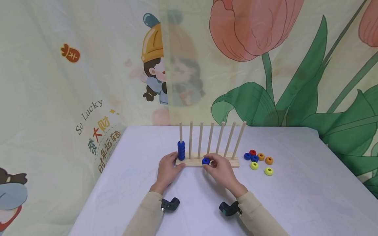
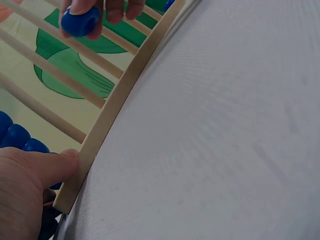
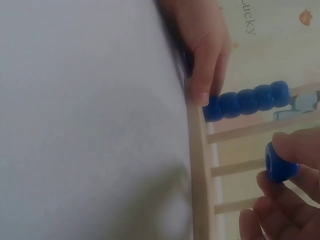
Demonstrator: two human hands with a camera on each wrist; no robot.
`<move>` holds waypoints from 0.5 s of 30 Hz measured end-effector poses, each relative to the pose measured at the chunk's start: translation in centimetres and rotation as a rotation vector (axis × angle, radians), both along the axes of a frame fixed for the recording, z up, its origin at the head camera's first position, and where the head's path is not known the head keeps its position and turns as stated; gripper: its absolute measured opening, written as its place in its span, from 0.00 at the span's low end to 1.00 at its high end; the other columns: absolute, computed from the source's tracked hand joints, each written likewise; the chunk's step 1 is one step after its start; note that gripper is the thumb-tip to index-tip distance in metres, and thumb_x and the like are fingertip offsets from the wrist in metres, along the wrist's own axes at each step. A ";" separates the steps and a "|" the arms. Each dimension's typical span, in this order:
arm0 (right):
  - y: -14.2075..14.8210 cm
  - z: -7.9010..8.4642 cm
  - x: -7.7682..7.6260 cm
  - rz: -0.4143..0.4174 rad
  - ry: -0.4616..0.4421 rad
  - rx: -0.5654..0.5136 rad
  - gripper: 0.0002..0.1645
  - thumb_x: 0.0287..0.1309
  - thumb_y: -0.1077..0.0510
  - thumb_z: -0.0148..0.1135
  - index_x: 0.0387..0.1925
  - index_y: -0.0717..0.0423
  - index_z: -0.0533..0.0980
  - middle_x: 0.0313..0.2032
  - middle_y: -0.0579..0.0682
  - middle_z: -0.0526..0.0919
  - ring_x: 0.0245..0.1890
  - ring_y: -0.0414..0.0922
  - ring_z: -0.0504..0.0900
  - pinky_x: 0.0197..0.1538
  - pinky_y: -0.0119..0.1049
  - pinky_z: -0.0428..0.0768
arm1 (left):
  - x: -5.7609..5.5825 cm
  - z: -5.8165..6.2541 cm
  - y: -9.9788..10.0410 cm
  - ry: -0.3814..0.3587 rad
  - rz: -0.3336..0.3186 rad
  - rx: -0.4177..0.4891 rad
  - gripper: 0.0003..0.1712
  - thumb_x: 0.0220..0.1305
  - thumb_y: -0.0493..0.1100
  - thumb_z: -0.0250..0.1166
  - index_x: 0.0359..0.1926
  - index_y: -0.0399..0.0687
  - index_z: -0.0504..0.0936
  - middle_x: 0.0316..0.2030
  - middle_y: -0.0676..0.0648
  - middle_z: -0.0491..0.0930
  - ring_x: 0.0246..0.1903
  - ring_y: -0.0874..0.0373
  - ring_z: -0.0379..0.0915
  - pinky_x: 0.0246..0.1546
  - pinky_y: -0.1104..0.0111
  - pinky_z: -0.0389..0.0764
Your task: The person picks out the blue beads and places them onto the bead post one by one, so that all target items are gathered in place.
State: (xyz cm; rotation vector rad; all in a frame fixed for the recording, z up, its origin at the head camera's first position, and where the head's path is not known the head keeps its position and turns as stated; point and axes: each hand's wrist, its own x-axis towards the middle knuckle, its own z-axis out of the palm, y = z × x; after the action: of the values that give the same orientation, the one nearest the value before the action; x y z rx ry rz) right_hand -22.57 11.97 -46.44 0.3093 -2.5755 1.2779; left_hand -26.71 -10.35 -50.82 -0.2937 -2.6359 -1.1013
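Note:
A wooden peg stand [image 1: 193, 163] with several upright rods stands on the table. Its leftmost rod carries a stack of several blue beads [image 1: 181, 151]; the other rods are bare. My left hand [image 1: 167, 170] grips the left end of the base beside that stack, with the thumb on the front edge in the left wrist view. Between thumb and fingertips, my right hand [image 1: 221, 170] pinches a blue bead [image 3: 281, 162]. That bead is in front of the middle rods, off any rod, and its hole shows in the right wrist view.
Right of the stand lie loose beads: a red bead [image 1: 252, 152], two blue beads [image 1: 247, 156], two orange beads [image 1: 269, 160] and two yellow beads [image 1: 268, 171]. A white cloth covers the table [image 1: 189, 216]. A printed curtain [image 1: 189, 65] hangs behind it.

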 end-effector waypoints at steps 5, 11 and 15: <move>-1.2 1.4 -0.5 -0.012 0.026 -0.042 0.22 0.51 0.61 0.74 0.49 0.58 0.80 0.39 0.49 0.84 0.33 0.41 0.78 0.39 0.36 0.81 | 0.1 0.2 0.1 -0.015 0.000 0.000 0.34 0.57 0.47 0.72 0.60 0.33 0.76 0.59 0.37 0.76 0.62 0.41 0.68 0.66 0.48 0.63; -3.1 2.3 -1.3 0.001 0.083 -0.075 0.19 0.51 0.61 0.74 0.46 0.57 0.80 0.39 0.48 0.84 0.32 0.40 0.78 0.37 0.33 0.81 | 0.3 0.4 0.1 -0.011 0.005 -0.004 0.33 0.57 0.47 0.72 0.60 0.33 0.76 0.59 0.38 0.77 0.62 0.41 0.68 0.65 0.48 0.63; -4.3 3.4 -1.9 0.035 0.149 -0.066 0.17 0.53 0.60 0.73 0.46 0.57 0.80 0.39 0.49 0.84 0.30 0.40 0.79 0.36 0.32 0.81 | 0.2 0.3 0.0 -0.001 0.004 -0.012 0.33 0.57 0.48 0.72 0.59 0.33 0.77 0.58 0.38 0.77 0.61 0.41 0.69 0.65 0.49 0.64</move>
State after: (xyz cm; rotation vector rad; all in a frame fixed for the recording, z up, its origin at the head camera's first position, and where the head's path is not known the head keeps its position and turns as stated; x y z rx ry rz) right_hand -24.42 7.69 -43.09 0.4219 -2.4088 1.2973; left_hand -26.54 -10.34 -50.55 -0.2896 -2.6436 -1.0854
